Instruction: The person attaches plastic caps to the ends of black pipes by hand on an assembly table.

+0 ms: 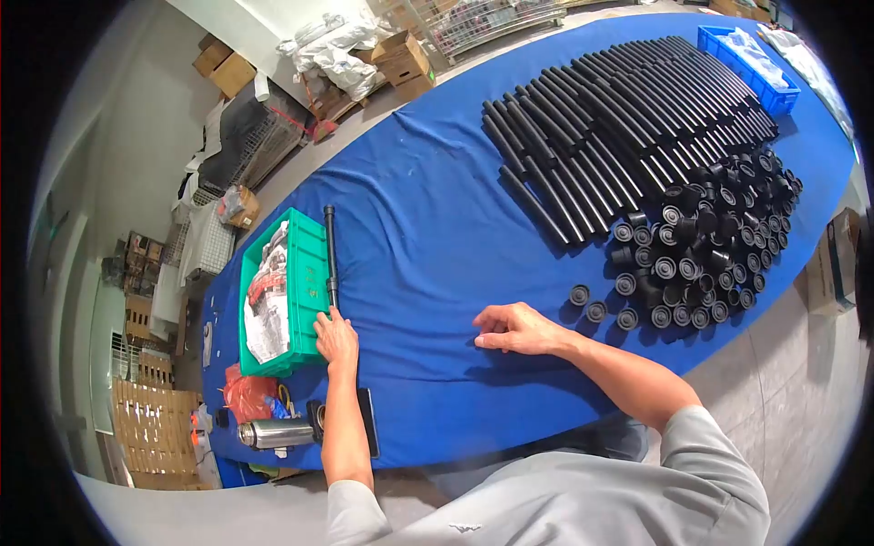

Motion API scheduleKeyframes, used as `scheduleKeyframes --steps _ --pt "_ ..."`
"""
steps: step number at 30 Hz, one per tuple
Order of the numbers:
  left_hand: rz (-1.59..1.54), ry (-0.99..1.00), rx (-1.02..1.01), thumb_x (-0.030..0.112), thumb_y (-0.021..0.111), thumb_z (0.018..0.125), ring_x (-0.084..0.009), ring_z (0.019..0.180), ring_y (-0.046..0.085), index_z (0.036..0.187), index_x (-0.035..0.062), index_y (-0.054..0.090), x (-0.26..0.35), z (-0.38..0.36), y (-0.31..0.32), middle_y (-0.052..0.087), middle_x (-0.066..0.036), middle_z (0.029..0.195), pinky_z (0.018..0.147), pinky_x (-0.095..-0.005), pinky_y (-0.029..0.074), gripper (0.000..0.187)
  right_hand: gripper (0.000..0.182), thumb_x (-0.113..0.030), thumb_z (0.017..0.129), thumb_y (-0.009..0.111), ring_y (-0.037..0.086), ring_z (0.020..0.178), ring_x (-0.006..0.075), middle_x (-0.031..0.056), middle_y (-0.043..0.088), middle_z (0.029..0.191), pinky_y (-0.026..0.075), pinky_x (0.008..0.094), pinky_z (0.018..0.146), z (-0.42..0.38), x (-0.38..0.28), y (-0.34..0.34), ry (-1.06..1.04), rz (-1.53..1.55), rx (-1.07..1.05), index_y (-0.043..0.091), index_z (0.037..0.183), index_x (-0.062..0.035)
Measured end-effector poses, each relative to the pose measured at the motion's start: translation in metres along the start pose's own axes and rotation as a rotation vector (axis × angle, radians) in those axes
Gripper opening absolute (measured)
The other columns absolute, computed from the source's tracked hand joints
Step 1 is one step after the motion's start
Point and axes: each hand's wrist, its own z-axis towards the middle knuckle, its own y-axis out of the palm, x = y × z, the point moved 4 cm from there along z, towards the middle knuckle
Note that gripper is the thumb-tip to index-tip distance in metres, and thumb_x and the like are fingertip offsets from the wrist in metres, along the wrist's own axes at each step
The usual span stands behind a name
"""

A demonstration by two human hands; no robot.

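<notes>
A slim black tube (330,255) lies along the right side of a green plastic crate (309,291) on the blue-covered table. My left hand (337,339) is at the tube's near end, its fingers closed around that end. Over the bare cloth in the middle, my right hand (514,329) is held with loosely curled fingers and thumb apart, nothing visible in it. Inside the crate are crumpled white plastic and something red. To the right of my right hand, round black caps (665,267) lie in a loose heap.
Many black tubes (583,127) lie in rows at the far right, beside a blue bin (746,68). A steel thermos (278,433), a red plastic bag (248,393) and a dark flat object (368,422) sit at the near left. Boxes and wire cages stand beyond the table.
</notes>
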Motion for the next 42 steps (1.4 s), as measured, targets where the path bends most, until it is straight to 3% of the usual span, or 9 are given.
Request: scheduleKeyframes --steps 6,10,16,19,22,26,34,35,42 --pt "-0.589 0.189 0.215 0.024 0.073 0.092 -0.0339 0.104 0.064 0.126 0.0041 0.067 0.065 -0.005 -0.015 0.066 -0.016 0.109 0.088 -0.0475 0.054 0.040 0.048 -0.034 0.095 0.074 0.070 0.076 0.0199 0.0157 0.075 0.096 0.057 0.0355 0.070 -0.002 -0.009 -0.001 -0.025 -0.080 0.000 0.066 0.121 0.0056" --pt "-1.413 -0.039 -0.160 0.020 0.074 0.095 -0.0138 0.062 0.063 0.130 0.0010 0.067 0.142 -0.030 -0.011 0.070 -0.008 0.077 0.060 -0.0320 0.052 0.040 0.045 -0.033 0.095 0.074 0.072 0.080 0.0225 0.0158 0.075 0.094 0.057 0.0374 0.073 -0.002 -0.009 0.000 -0.028 -0.118 0.006 0.068 0.118 0.0053" --pt "-1.277 0.025 0.061 0.016 0.072 0.095 -0.0169 0.058 0.064 0.121 0.0008 0.070 0.166 -0.040 -0.009 0.069 -0.009 0.070 0.060 -0.0354 0.052 0.031 0.037 -0.030 0.095 0.072 0.073 0.085 0.0310 0.0178 0.074 0.094 0.058 0.0429 0.076 -0.004 -0.030 -0.008 -0.130 -0.346 0.155 0.069 0.114 0.0021" --pt "-1.284 0.025 0.050 0.017 0.072 0.095 -0.0192 0.059 0.064 0.119 0.0011 0.070 0.166 -0.039 -0.006 0.068 -0.009 0.070 0.062 -0.0367 0.052 0.030 0.027 -0.024 0.094 0.068 0.069 0.094 0.0384 0.0153 0.069 0.101 0.057 0.0466 0.079 0.004 -0.059 -0.026 -0.187 -0.928 0.372 0.067 0.112 -0.0040" --pt "-1.290 0.020 0.050 0.018 0.071 0.094 -0.0208 0.060 0.065 0.118 0.0010 0.070 0.165 -0.039 -0.006 0.068 -0.009 0.069 0.063 -0.0376 0.053 0.029 0.011 -0.014 0.089 0.064 0.071 0.090 0.0336 0.0150 0.067 0.094 0.060 0.0456 0.074 0.030 -0.072 -0.069 -0.125 -1.262 0.504 0.063 0.094 -0.0046" --pt "-1.361 -0.014 0.049 0.019 0.071 0.094 -0.0226 0.062 0.066 0.115 0.0021 0.071 0.164 -0.037 -0.003 0.069 -0.010 0.070 0.063 -0.0383 0.053 0.027 0.017 -0.007 0.085 0.068 0.070 0.104 0.0353 0.0179 0.068 0.103 0.060 0.0454 0.084 0.060 -0.046 -0.123 0.150 -1.447 0.441 0.066 0.100 -0.0012" --pt "-1.328 -0.010 0.104 0.025 0.069 0.093 -0.0360 0.078 0.073 0.109 0.0048 0.073 0.164 -0.040 -0.009 0.074 -0.017 0.081 0.070 -0.0460 0.056 0.026 0.020 -0.009 0.091 0.061 0.072 0.103 0.0426 0.0258 0.069 0.111 0.059 0.0501 0.089 0.075 -0.042 -0.142 0.318 -1.421 0.461 0.066 0.107 0.0016" --pt "-1.309 0.002 0.165 0.024 0.071 0.094 -0.0270 0.069 0.073 0.111 0.0029 0.073 0.166 -0.040 -0.001 0.074 -0.015 0.078 0.066 -0.0387 0.056 0.028 0.020 -0.009 0.092 0.059 0.072 0.103 0.0428 0.0262 0.070 0.111 0.059 0.0506 0.089 0.078 -0.032 -0.146 0.338 -1.405 0.437 0.065 0.108 0.0016" --pt "-1.334 0.023 0.152 0.021 0.069 0.095 -0.0261 0.065 0.071 0.113 0.0036 0.072 0.166 -0.041 -0.004 0.071 -0.013 0.073 0.063 -0.0400 0.055 0.025 0.023 -0.012 0.090 0.057 0.070 0.102 0.0487 0.0315 0.070 0.106 0.058 0.0550 0.088 0.092 -0.014 -0.122 0.232 -1.295 0.354 0.058 0.106 0.0053"
